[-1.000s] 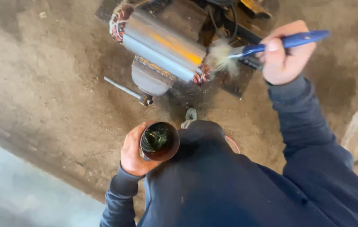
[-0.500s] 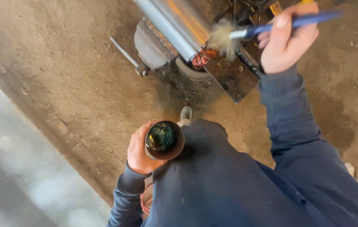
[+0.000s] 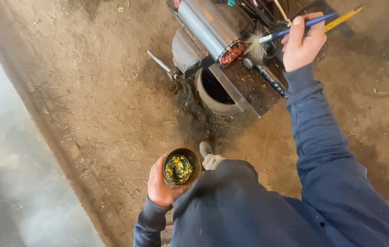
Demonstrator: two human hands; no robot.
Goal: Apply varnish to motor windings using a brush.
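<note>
Our right hand [image 3: 302,43] grips a blue-handled brush [image 3: 279,33], fingers wrapped tight round the handle, its bristles touching the copper windings [image 3: 231,52] at the near end of the metal stator [image 3: 208,25], which lies on a dirty plate [image 3: 254,89] at the far side of the floor [image 3: 103,100]. Our left hand [image 3: 160,185] holds a small tin [image 3: 179,168] of yellowish liquid close to our body, fingers curled round its side. To do this well, we judge we should keep the tin level, work the bristles into the gaps between the coils with light strokes, and keep the loaded brush from dripping on the floor.
</note>
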